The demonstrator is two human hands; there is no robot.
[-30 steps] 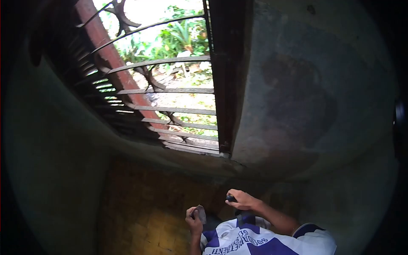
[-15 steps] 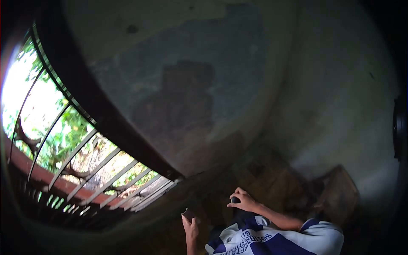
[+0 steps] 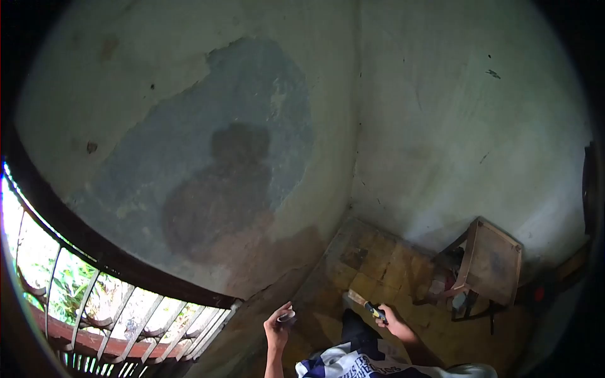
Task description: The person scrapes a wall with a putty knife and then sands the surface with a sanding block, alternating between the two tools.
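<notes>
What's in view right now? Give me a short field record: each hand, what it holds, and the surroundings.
left hand: raised, closed around a small round object; too small to identify
right hand: grips the dark handle of a flat-bladed tool, blade pointing up and left
floor: worn yellowish tiles
wall: stained, with a large dark patch, meeting a second wall at a corner
wooden chair: tipped against the right-hand wall
window grille: metal bars at lower left, greenery outside

I count two hands: my left hand and right hand. One scraper, one wooden chair, one barred window.
</notes>
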